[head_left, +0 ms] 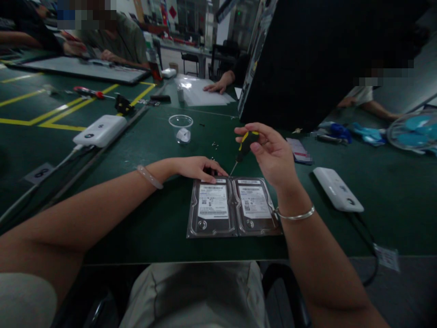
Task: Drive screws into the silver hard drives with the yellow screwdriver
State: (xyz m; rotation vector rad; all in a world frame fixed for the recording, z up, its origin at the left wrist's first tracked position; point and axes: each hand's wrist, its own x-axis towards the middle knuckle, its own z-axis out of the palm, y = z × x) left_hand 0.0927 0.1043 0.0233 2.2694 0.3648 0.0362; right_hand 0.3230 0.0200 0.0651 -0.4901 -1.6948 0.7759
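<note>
Two hard drives with white labels lie side by side near the table's front edge: the left hard drive (pixel 212 205) and the right hard drive (pixel 255 205). My left hand (pixel 201 168) is closed on the far edge of the left drive, its thumb on top and its fingers along that edge. A black and yellow screwdriver (pixel 247 145) is gripped in my right hand (pixel 273 155), tilted over the drives. Its tip is down at the far edge, near where the two drives meet and close to my left fingertips. Whether it sits on a screw is too small to tell.
Small screws (pixel 215 146) lie beyond my left hand, near a clear plastic cup (pixel 180 130) with white crumpled material inside. White power strips stand left (pixel 100 130) and right (pixel 337 189). A large black panel (pixel 307 59) rises behind my right hand. A co-worker's hand (pixel 218 85) rests on papers opposite.
</note>
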